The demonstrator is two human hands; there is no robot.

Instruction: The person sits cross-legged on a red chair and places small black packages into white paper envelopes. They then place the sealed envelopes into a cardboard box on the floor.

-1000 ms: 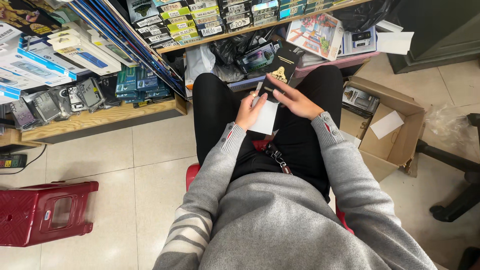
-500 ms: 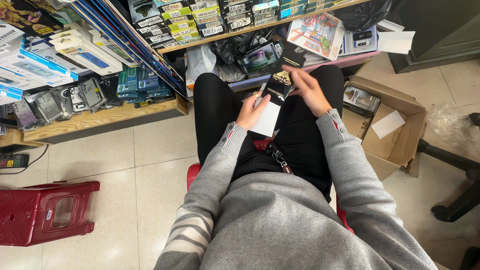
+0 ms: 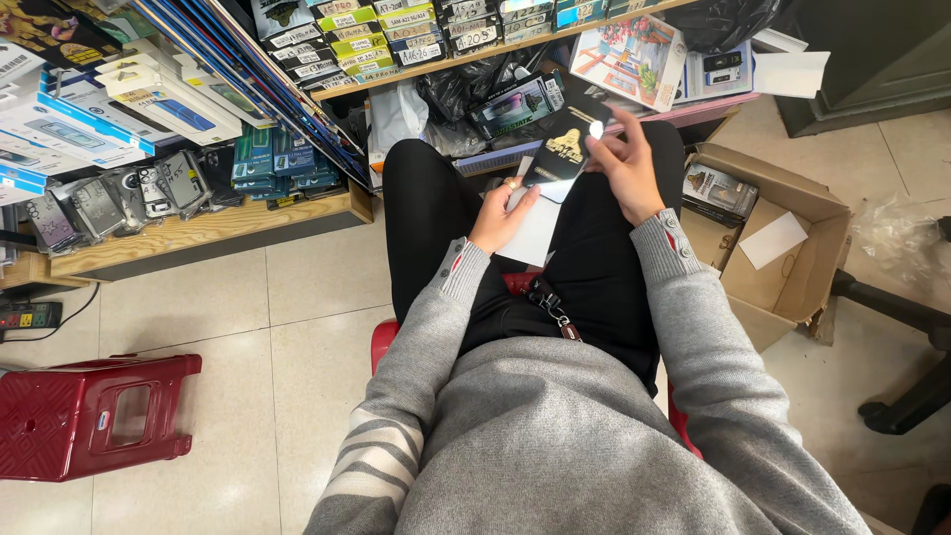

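2 hands work over the lap: right hand [image 3: 626,163] pinches a black packet [image 3: 563,149], left hand [image 3: 501,213] grips white paper [image 3: 533,226] beneath. Loose paper could slide off the thighs.

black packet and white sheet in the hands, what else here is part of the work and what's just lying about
In hand:
- left hand on the white sheet
- right hand holding the black packet

Lying about:
- open cardboard box
- red stool
- wooden shelf of packaged goods
- power strip
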